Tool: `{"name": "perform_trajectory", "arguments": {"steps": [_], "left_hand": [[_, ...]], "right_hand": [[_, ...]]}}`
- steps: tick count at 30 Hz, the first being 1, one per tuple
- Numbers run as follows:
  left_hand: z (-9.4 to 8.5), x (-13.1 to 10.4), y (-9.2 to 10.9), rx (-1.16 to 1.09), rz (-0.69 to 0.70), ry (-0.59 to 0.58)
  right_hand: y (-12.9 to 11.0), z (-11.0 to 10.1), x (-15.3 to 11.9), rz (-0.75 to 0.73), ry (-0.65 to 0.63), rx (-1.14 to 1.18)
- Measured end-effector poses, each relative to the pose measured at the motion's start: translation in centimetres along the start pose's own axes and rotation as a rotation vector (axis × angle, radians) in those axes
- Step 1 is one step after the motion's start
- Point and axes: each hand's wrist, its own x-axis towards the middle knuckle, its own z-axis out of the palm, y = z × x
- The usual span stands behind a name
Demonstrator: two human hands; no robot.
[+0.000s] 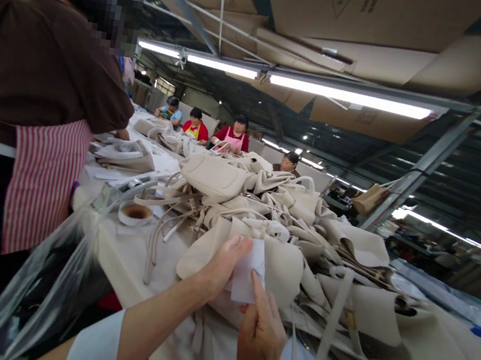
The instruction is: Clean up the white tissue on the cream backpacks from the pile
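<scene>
A small white sheet [247, 276], perhaps paper or thin plastic, is held up between my two hands in front of a beige bag piece. My left hand [227, 261] grips its upper left side, the fingers partly hidden behind it. My right hand [261, 325] pinches its lower right edge between thumb and forefinger. Just behind lies a beige bag piece [283, 270] with a rounded flap, part of a large heap of similar pieces and straps. A finished-looking beige bag [213, 175] sits higher on the heap.
A roll of tape [136, 213] lies on the pale tabletop [118, 252] left of the heap. Clear plastic [42, 288] hangs off the table's left edge. A person in a striped apron [43, 184] leans over the table at left; several others sit beyond. A slanted metal post [422, 167] rises at right.
</scene>
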Motion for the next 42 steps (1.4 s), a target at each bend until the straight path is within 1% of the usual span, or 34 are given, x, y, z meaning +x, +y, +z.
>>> {"name": "perform_trajectory", "arguments": {"steps": [2, 3, 5, 6, 8, 10, 11, 13, 15, 17, 18, 21, 24, 26, 28, 30, 32, 34, 37, 39, 42], "left_hand": [[-0.3, -0.1, -0.1, 0.08, 0.083, 0.042], [-0.4, 0.0, -0.2, 0.113, 0.101, 0.073], [-0.5, 0.3, -0.3, 0.137, 0.11, 0.128], [-0.5, 0.4, -0.3, 0.143, 0.108, 0.141], [-0.6, 0.6, -0.1, 0.18, 0.097, 0.15], [-0.6, 0.5, 0.2, 0.226, 0.093, 0.146], [-0.6, 0.5, 0.3, 0.239, 0.091, 0.134], [-0.5, 0.4, 0.5, 0.236, 0.074, 0.108], [-0.5, 0.5, 0.5, 0.215, 0.055, 0.11], [-0.5, 0.8, 0.4, 0.214, 0.087, 0.16], [-0.5, 1.0, 0.3, 0.238, 0.13, 0.198], [-0.4, 1.1, 0.2, 0.438, 0.312, 0.282], [-0.1, 0.3, 0.4, 0.711, 0.484, 0.291], [0.1, -0.6, 0.7, 0.846, 0.548, 0.279], [0.2, -1.2, 0.8, 0.923, 0.561, 0.261], [0.2, -1.3, 0.7, 0.894, 0.515, 0.235], [0.0, -1.0, 0.4, 0.746, 0.442, 0.19], [-0.3, -0.4, 0.1, 0.531, 0.369, 0.133], [-0.7, 0.1, -0.3, 0.293, 0.274, 0.088], [-0.7, 0.2, -0.4, 0.248, 0.232, 0.094], [-0.6, 0.2, -0.3, 0.274, 0.257, 0.133]], "right_hand": [[-0.3, -0.1, -0.2, -0.003, -0.015, 0.015], [-0.5, -0.3, -0.2, 0.0, -0.039, 0.036], [-0.9, -1.1, 0.3, 0.025, -0.106, 0.102], [-1.2, -1.6, 1.0, 0.062, -0.13, 0.151], [-1.5, -2.4, 2.9, 0.217, -0.134, 0.272], [-1.7, -2.7, 5.5, 0.429, -0.111, 0.387], [-1.8, -2.6, 6.8, 0.512, -0.133, 0.434], [-2.0, -2.0, 8.9, 0.588, -0.23, 0.521], [-2.1, -1.2, 10.0, 0.596, -0.32, 0.638], [-2.0, -0.6, 10.1, 0.616, -0.345, 0.76], [-1.9, -0.4, 9.8, 0.626, -0.341, 0.809], [-1.4, -0.1, 8.9, 0.624, -0.322, 0.882], [-0.9, 0.0, 8.3, 0.598, -0.293, 0.842], [-0.8, 0.2, 8.2, 0.575, -0.267, 0.805], [-0.9, 0.5, 8.2, 0.569, -0.23, 0.79], [-1.0, 0.6, 8.2, 0.611, -0.183, 0.777], [-1.1, 0.5, 8.1, 0.685, -0.167, 0.77], [-1.1, 0.2, 8.1, 0.738, -0.224, 0.789], [-1.2, -0.6, 8.3, 0.733, -0.356, 0.812], [-1.3, -0.9, 8.5, 0.709, -0.368, 0.776], [-1.5, -0.9, 8.9, 0.682, -0.303, 0.708]]}}
